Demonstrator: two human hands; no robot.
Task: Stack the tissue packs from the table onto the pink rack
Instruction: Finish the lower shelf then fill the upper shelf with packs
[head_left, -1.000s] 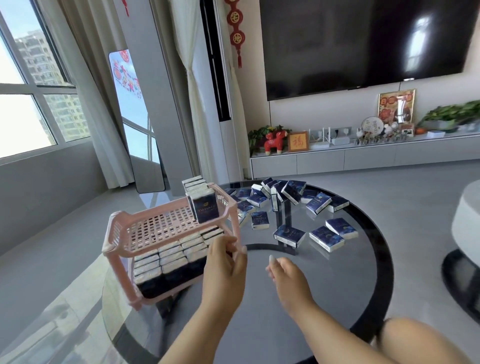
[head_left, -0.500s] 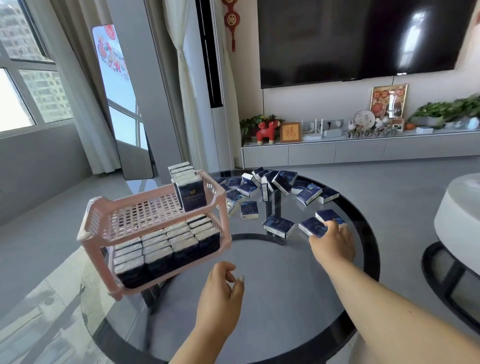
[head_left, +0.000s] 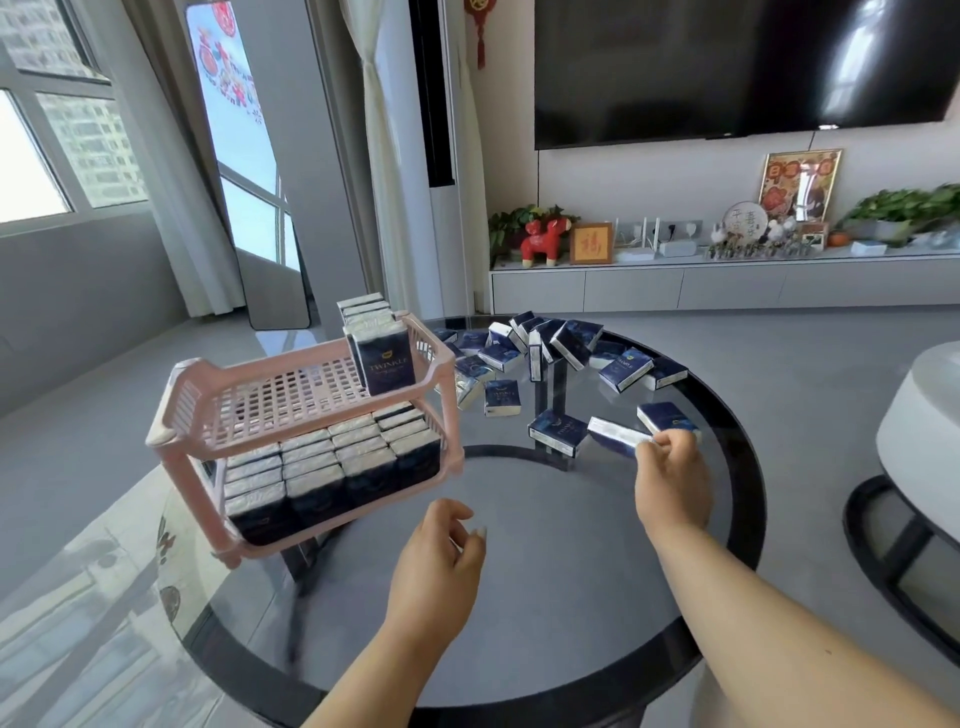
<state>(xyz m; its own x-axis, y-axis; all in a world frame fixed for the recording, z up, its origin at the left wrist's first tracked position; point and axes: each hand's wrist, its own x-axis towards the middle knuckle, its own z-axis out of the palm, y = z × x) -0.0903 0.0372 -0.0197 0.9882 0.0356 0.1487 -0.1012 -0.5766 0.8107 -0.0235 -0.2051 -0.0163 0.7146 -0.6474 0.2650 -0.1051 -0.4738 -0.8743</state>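
Note:
A pink two-tier rack (head_left: 218, 415) stands at the left of a round glass table (head_left: 571, 571). Its lower shelf is packed with dark blue tissue packs (head_left: 332, 467); a short upright row of packs (head_left: 382, 358) stands at the right end of its upper shelf. Several loose packs (head_left: 550, 348) lie scattered across the far side of the table. My right hand (head_left: 672, 483) pinches one pack (head_left: 615, 435), tilted off the glass, beside two others (head_left: 558, 431). My left hand (head_left: 436, 566) hovers in front of the rack, fingers loosely curled, holding nothing.
A white round stool or side table (head_left: 919, 431) stands to the right. Behind the table runs a low grey TV cabinet (head_left: 727, 286) with ornaments and plants under a wall-mounted television (head_left: 727, 67). Windows and curtains are at the left.
My left hand let go of the rack and drew back. My right hand reached out to the loose packs, took hold of one and tilted it up.

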